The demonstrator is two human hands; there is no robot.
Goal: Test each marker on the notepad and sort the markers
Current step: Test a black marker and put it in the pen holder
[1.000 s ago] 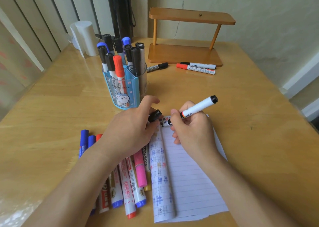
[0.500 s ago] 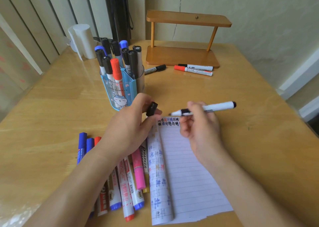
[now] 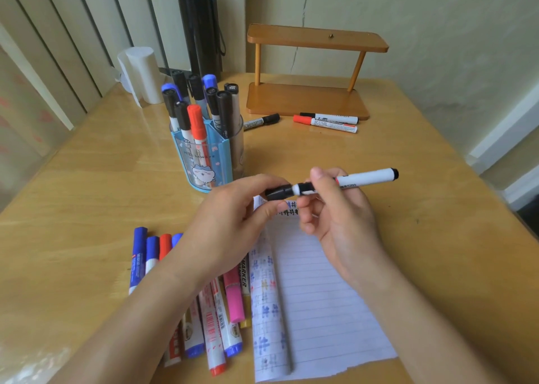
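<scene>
Wooden surface [image 3: 423, 208], lined notepad [image 3: 320, 310] near its front edge. Right hand [image 3: 341, 217] grips a white marker [image 3: 367, 177] by the barrel, roughly level, just above the notepad's top. Left hand [image 3: 233, 223] pinches the black cap [image 3: 277, 193], touching the marker's tip end. Loose markers [image 3: 221, 325] lie left of the notepad; blue holder [image 3: 204, 161] behind, full of markers.
</scene>
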